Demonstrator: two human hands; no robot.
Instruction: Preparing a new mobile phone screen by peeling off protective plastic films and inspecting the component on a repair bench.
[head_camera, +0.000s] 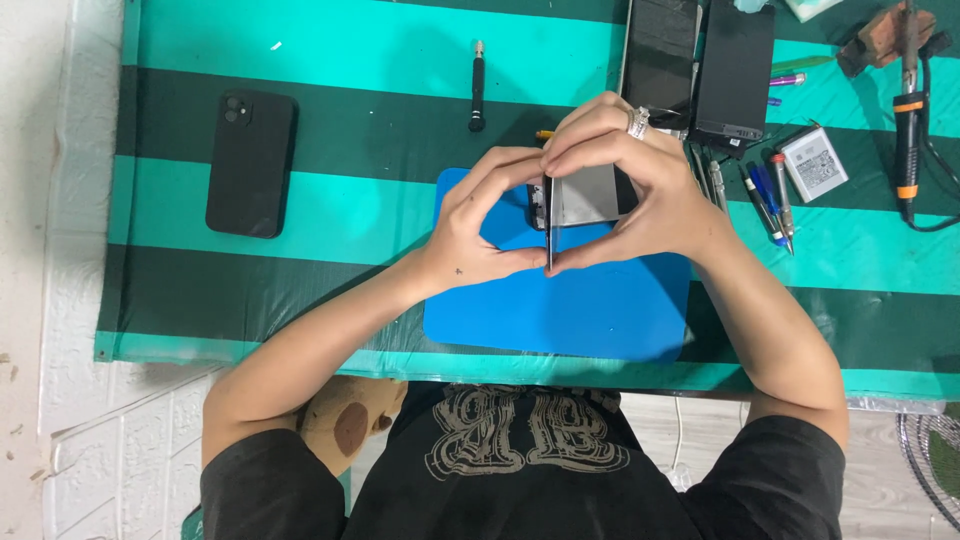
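Both hands meet over a blue work mat (600, 310) on a green striped table cover (350, 50). Between them is an opened phone (585, 195), held up on its edge, its grey inside facing the right. A thin dark panel edge (549, 240) runs down between the thumbs. My left hand (470, 230) pinches the panel from the left with thumb and fingers. From the other side my right hand (650, 190), a ring on one finger, grips the phone's body.
A black cased phone (250, 162) lies at the left, a black screwdriver (477, 85) behind the hands. Two dark phones (735, 70) lie at the back right, with pens and tweezers (765, 190), a white battery (812, 163) and an orange-banded soldering iron (908, 130).
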